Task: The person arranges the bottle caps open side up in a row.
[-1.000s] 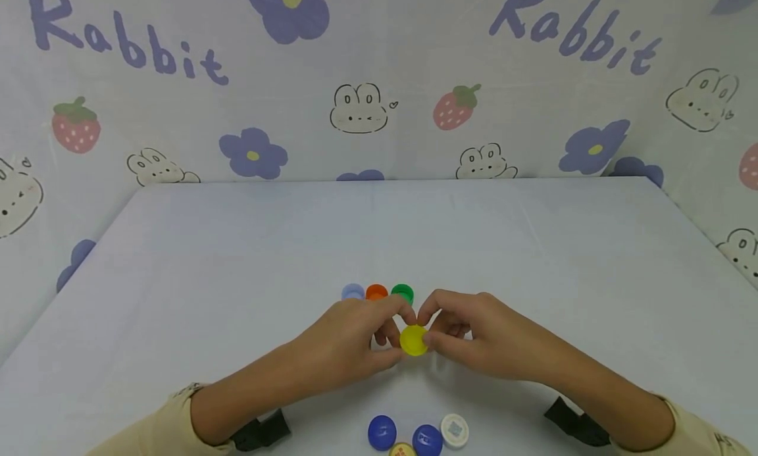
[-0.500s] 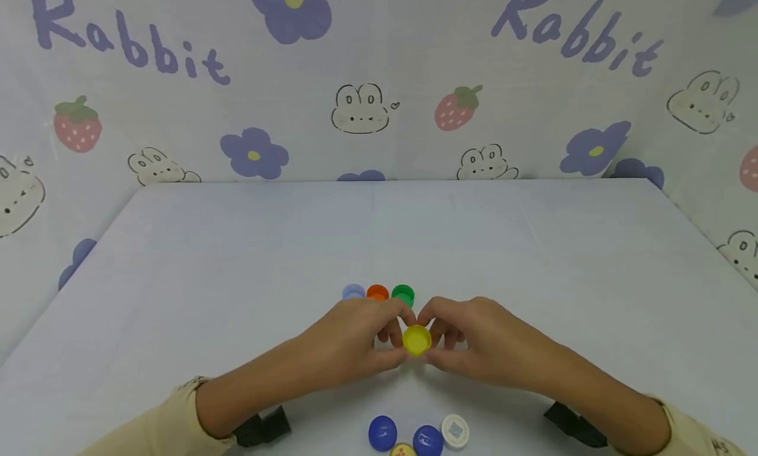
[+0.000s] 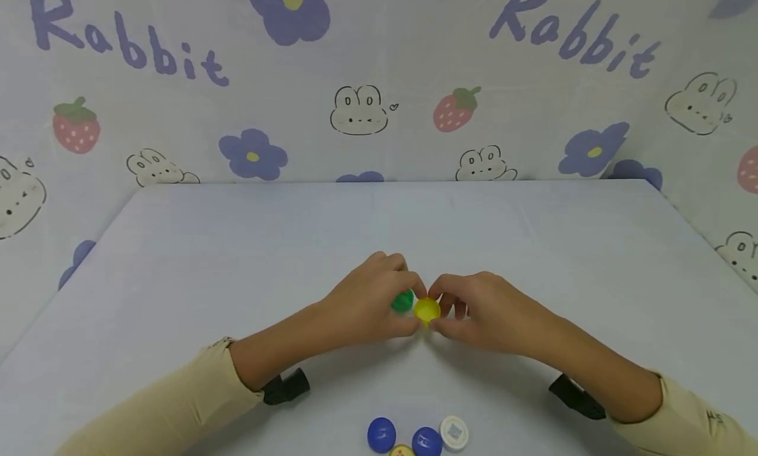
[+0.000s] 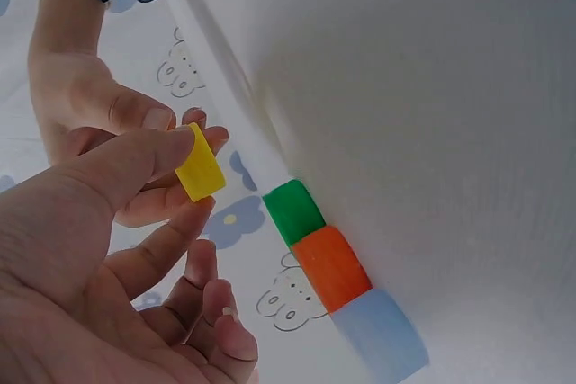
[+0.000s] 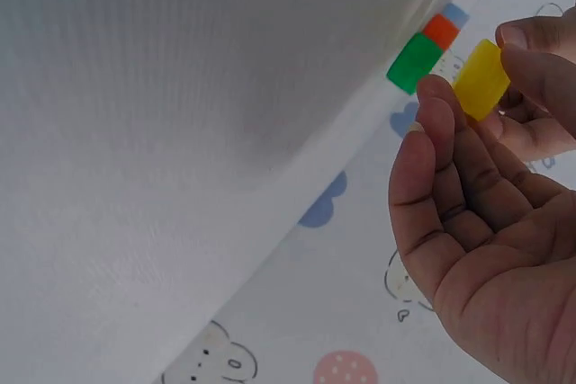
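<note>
Cap [image 3: 427, 310] of yellow plastic, round, between fingertips [image 4: 199, 209]

Smooth, plastic-looking yellow cap [image 3: 427, 309]

Staged recording area, exact rm type unclear: white table [image 3: 308, 239], rabbit-print cloth [image 3: 414, 54] on 3 sides, 2 wrist cams [image 3: 290, 386].

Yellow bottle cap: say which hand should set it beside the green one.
Probably the right hand: both hold the yellow bottle cap, but the left hand partly hides the green bottle cap.
</note>
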The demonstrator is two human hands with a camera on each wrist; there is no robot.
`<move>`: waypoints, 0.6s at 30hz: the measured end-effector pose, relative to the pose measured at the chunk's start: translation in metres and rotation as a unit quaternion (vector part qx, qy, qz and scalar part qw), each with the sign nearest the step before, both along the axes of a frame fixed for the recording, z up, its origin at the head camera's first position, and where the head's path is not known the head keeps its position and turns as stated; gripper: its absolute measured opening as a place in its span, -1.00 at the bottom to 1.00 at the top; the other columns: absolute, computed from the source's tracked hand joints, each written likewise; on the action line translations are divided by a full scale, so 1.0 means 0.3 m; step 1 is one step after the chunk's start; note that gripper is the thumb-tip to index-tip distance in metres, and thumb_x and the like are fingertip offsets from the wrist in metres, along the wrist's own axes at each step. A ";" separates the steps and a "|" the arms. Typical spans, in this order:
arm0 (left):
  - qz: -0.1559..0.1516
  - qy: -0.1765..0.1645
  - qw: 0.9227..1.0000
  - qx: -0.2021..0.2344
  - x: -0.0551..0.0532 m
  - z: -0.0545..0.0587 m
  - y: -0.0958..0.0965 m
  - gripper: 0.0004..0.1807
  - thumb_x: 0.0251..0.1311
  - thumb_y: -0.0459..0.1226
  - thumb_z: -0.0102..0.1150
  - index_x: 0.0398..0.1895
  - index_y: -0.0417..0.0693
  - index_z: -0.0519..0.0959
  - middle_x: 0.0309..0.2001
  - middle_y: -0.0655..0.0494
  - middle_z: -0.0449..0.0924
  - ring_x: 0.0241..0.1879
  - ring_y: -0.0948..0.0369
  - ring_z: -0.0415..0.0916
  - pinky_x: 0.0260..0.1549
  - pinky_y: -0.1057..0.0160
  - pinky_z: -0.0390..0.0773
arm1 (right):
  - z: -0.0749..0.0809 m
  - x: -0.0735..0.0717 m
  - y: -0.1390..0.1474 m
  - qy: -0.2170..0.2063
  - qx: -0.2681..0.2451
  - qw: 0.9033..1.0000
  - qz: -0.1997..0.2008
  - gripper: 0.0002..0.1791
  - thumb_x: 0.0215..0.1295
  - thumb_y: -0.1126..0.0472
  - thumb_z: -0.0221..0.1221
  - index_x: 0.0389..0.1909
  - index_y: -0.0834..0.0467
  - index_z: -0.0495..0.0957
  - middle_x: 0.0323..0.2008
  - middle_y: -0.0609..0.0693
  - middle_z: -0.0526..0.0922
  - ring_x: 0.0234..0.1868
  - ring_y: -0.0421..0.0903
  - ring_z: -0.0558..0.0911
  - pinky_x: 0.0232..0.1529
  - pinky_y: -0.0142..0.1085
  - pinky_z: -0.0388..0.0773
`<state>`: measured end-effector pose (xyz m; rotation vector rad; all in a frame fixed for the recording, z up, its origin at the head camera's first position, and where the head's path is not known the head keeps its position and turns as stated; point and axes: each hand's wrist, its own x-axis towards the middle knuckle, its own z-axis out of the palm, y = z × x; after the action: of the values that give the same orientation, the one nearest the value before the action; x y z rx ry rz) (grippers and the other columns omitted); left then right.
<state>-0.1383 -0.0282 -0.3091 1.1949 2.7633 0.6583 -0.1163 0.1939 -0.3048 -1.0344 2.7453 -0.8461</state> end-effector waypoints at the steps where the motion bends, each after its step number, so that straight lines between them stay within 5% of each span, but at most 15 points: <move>1: 0.001 -0.002 1.000 -0.005 -0.008 0.001 0.006 -0.66 0.12 -0.13 0.51 -0.05 0.00 0.74 -0.25 0.09 0.52 -0.23 0.16 0.32 -0.32 0.30 0.37 | 0.001 -0.009 0.001 0.002 0.005 1.000 -0.002 -0.77 0.21 0.26 0.43 -0.14 0.15 0.66 -0.40 -0.23 0.68 -0.43 -0.31 0.54 -0.38 -0.36 0.56; 7: 0.014 -0.012 0.999 -0.042 -0.049 -0.006 0.030 -0.67 0.17 -0.13 0.47 -0.02 0.00 0.73 -0.22 0.08 0.51 -0.21 0.14 0.33 -0.28 0.28 0.35 | 0.002 -0.053 -0.005 -0.007 0.037 0.999 -0.021 -0.78 0.20 0.25 0.43 -0.16 0.20 0.68 -0.46 -0.19 0.65 -0.51 -0.27 0.49 -0.48 -0.36 0.51; 18: 0.029 -0.043 0.997 -0.066 -0.082 -0.024 0.048 -0.65 0.16 -0.12 0.47 0.00 0.00 0.73 -0.23 0.15 0.48 -0.18 0.14 0.33 -0.27 0.29 0.36 | -0.013 -0.082 -0.026 -0.003 0.091 0.995 -0.041 -0.78 0.20 0.25 0.42 -0.15 0.21 0.69 -0.47 -0.17 0.64 -0.41 -0.17 0.54 -0.34 -0.32 0.51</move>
<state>-0.1629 -0.0137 -0.3162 1.0400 2.7315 0.5103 -0.1411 0.1861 -0.3087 -0.8901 2.8134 -0.5918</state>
